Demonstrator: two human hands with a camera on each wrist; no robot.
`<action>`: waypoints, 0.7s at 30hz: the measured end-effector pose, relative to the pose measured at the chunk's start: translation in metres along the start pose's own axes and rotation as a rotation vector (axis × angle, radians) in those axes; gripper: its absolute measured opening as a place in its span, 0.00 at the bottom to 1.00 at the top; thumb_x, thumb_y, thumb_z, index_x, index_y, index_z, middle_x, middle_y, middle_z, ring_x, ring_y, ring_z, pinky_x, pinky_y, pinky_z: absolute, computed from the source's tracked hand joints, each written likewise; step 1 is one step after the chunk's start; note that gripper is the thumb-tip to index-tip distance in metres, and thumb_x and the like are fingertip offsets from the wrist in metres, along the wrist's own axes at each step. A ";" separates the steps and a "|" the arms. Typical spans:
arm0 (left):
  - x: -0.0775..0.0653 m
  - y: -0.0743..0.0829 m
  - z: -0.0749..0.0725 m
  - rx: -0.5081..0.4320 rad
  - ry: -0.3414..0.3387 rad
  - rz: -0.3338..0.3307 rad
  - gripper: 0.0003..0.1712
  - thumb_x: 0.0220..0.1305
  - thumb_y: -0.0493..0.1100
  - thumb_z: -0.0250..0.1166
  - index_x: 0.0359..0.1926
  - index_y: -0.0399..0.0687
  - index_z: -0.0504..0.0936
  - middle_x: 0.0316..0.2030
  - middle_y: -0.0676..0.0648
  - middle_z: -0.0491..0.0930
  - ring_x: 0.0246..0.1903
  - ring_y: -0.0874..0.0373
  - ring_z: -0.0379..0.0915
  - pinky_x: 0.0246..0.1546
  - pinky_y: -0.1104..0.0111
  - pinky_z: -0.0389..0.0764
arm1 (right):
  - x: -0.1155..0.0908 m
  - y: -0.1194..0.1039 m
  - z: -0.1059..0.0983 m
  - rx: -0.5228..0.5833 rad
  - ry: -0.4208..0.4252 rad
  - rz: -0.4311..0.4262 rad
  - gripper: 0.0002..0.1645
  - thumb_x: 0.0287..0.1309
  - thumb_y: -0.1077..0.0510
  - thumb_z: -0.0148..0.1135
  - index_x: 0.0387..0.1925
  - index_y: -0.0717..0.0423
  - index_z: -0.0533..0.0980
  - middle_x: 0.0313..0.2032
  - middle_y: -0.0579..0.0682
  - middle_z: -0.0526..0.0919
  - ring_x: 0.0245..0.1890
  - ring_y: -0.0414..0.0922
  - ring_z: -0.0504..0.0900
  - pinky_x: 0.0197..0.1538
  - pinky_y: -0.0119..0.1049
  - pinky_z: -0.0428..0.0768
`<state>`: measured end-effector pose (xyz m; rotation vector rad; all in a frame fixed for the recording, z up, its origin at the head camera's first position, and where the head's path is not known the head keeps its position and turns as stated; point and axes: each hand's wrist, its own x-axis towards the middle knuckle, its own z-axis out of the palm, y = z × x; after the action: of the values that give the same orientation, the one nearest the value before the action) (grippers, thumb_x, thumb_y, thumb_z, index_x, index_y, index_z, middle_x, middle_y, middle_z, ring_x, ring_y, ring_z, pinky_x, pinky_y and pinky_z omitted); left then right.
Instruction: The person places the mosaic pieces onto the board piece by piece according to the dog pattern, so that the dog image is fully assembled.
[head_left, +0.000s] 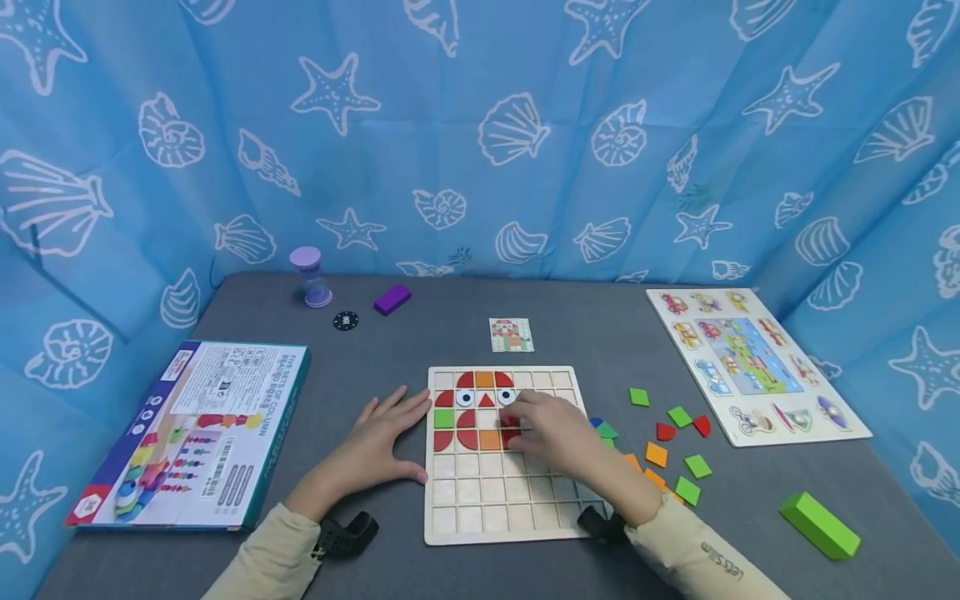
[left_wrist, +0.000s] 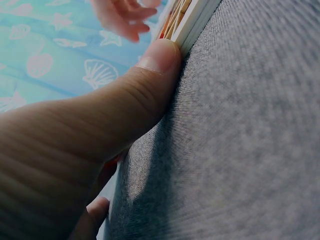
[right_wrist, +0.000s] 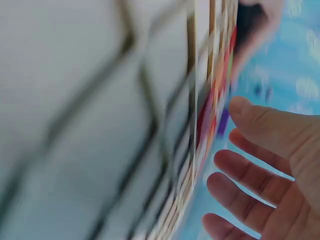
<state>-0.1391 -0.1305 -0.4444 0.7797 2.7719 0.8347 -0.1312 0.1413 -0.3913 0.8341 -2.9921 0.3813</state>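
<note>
- Left hand spread wide at the board's left edge, thumb pressed against the rim, and it's steady contact there, no grasp!
- Right hand over the board's upper right, fingers parted and loosely bent, released; whether a fingertip meets a tile, I can't tell.
- And here's the board, mid-table in front of the person, its upper rows carrying red tiles, orange ones, a green one and two eyes; lower rows bare wood.
- Right hand and forearm block some squares and part of the right edge.
- Just right of that forearm, loose tiles lie scattered: green, orange, red, blue.
- Beyond the board, a patterned card; farther left, a purple block, black disc and hourglass.
- Out wide: a box left, a puzzle and green block right.
</note>
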 end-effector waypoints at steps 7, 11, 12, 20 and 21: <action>-0.001 0.002 -0.001 -0.008 0.004 -0.006 0.57 0.34 0.65 0.69 0.66 0.55 0.56 0.66 0.56 0.52 0.67 0.51 0.37 0.62 0.46 0.37 | -0.028 0.076 -0.018 -0.025 0.028 0.183 0.21 0.45 0.58 0.67 0.45 0.56 0.77 0.39 0.50 0.77 0.38 0.45 0.77 0.38 0.42 0.77; -0.001 0.001 -0.001 -0.005 0.010 -0.001 0.57 0.34 0.65 0.69 0.66 0.55 0.56 0.66 0.56 0.52 0.67 0.50 0.37 0.62 0.46 0.37 | -0.039 0.117 -0.026 -0.033 0.032 0.288 0.22 0.44 0.60 0.67 0.45 0.59 0.76 0.40 0.55 0.75 0.39 0.50 0.75 0.39 0.46 0.75; -0.001 0.001 -0.001 -0.005 0.010 -0.002 0.57 0.34 0.65 0.69 0.66 0.55 0.56 0.66 0.56 0.52 0.67 0.51 0.37 0.62 0.46 0.37 | -0.041 0.126 -0.027 -0.030 0.027 0.309 0.23 0.44 0.60 0.67 0.45 0.61 0.76 0.40 0.56 0.74 0.40 0.52 0.74 0.40 0.48 0.75; -0.001 0.001 0.000 0.001 0.002 -0.007 0.57 0.34 0.66 0.68 0.66 0.56 0.55 0.67 0.57 0.51 0.67 0.51 0.36 0.62 0.46 0.37 | -0.051 0.154 -0.032 0.012 -0.051 0.363 0.17 0.45 0.62 0.64 0.40 0.65 0.76 0.39 0.60 0.74 0.39 0.55 0.74 0.42 0.52 0.73; -0.001 0.001 0.000 0.000 0.004 -0.006 0.57 0.34 0.66 0.68 0.66 0.56 0.55 0.67 0.57 0.51 0.67 0.51 0.37 0.62 0.46 0.37 | -0.051 0.153 -0.032 0.014 -0.050 0.368 0.17 0.45 0.62 0.64 0.40 0.64 0.76 0.39 0.60 0.74 0.39 0.55 0.74 0.42 0.52 0.73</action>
<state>-0.1378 -0.1303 -0.4438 0.7706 2.7763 0.8362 -0.1677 0.3019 -0.3990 0.2906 -3.1888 0.3909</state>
